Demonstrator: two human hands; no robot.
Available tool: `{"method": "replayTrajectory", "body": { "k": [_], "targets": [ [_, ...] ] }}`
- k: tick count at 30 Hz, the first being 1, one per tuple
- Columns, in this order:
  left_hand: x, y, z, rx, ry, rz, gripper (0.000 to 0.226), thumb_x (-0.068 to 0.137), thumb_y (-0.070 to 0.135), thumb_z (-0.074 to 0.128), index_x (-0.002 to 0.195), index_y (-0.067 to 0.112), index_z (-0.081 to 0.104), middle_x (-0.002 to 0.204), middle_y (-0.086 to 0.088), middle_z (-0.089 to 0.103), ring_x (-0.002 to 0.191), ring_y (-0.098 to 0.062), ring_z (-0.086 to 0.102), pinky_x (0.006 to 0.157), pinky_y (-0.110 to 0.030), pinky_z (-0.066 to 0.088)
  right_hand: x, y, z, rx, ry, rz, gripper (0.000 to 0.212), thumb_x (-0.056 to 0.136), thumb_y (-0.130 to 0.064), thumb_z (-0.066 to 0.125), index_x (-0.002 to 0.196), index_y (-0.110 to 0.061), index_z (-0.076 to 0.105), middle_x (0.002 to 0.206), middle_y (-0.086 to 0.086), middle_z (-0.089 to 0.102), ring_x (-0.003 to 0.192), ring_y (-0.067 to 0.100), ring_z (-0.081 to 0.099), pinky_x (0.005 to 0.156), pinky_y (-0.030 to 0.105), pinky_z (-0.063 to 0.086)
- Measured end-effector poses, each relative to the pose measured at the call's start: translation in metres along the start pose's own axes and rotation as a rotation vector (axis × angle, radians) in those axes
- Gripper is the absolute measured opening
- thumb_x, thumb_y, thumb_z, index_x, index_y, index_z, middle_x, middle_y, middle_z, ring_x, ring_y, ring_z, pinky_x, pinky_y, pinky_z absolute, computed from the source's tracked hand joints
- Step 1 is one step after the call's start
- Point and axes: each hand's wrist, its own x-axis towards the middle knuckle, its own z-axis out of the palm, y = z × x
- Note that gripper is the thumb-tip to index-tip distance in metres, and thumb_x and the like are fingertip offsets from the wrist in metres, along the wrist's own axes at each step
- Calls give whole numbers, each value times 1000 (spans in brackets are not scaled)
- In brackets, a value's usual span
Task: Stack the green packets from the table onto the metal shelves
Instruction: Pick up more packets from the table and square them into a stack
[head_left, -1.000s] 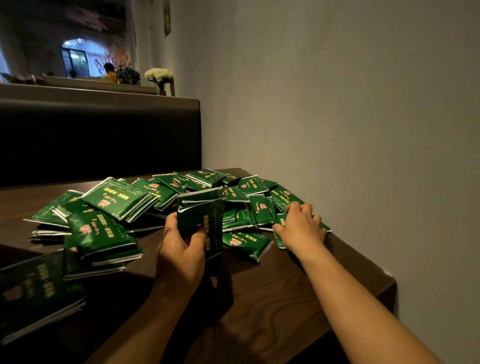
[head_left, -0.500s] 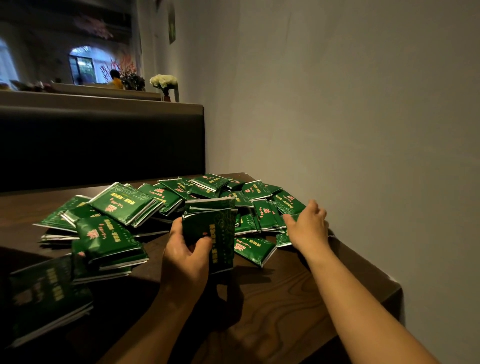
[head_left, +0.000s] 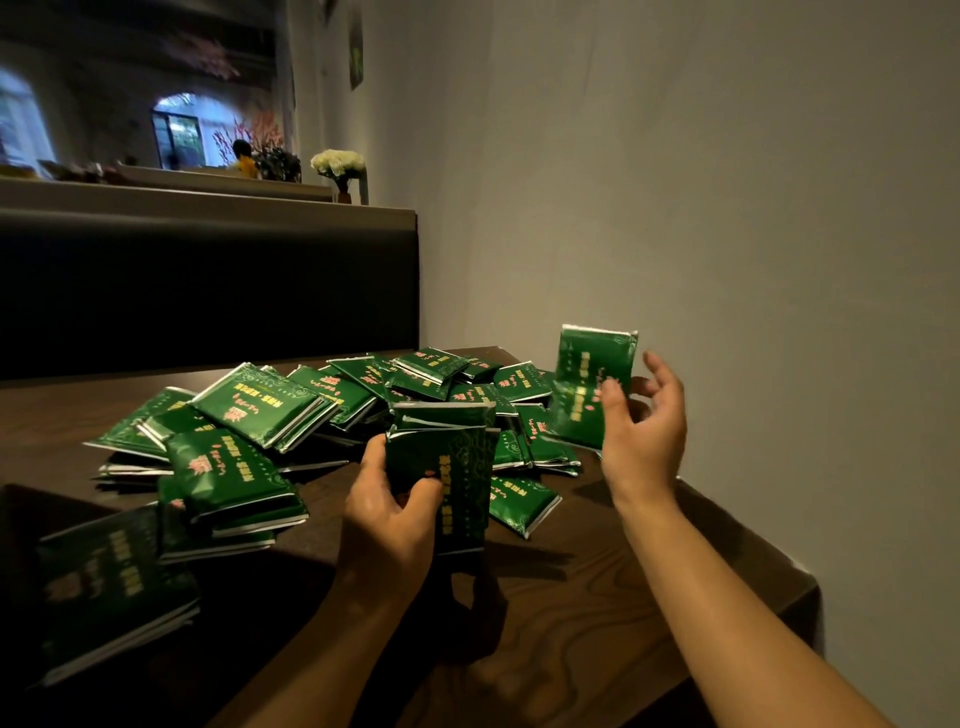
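Note:
Several green packets (head_left: 260, 402) with gold and red print lie scattered in a loose pile on the dark wooden table (head_left: 582, 623). My left hand (head_left: 387, 525) grips a small upright stack of green packets (head_left: 447, 467) just above the table, thumb on the front face. My right hand (head_left: 641, 426) holds one green packet (head_left: 592, 384) raised above the right end of the pile, pinched by its lower edge. No metal shelves are in view.
A grey wall (head_left: 727, 234) runs close along the table's right side. A dark padded bench back (head_left: 208, 296) stands behind the table. White flowers (head_left: 338, 163) sit on a ledge beyond it. The table's right edge falls away near my right forearm.
My right hand has lifted a single packet off the right end of the pile and raised it. My left hand keeps holding its stack in about the same place.

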Motion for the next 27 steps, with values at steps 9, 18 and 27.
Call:
{"method": "replayTrajectory", "body": {
  "k": [9,18,27],
  "targets": [
    [1,-2,0,5,-23,17,27,75,15,53,102,15,57,85,2,69,77,-13,66,69,-29,55,-33,0,28,139,-753,96,23,96,-10,55,106,-30,61,111,3,65,106,17,63,86,31,55],
    [4,-9,-2,144,72,43,28,75,34,52,98,49,48,94,-11,57,78,-34,57,67,-55,51,-46,-7,28,421,-977,342,23,96,-3,48,110,-17,58,102,1,70,94,11,69,74,24,55],
    [0,-11,3,107,13,18,64,77,19,51,137,33,32,115,-1,64,102,-21,64,88,-52,52,-58,-10,32,182,-997,96,38,80,-10,63,113,-29,57,117,4,66,110,13,63,91,25,51]
  ]
}}
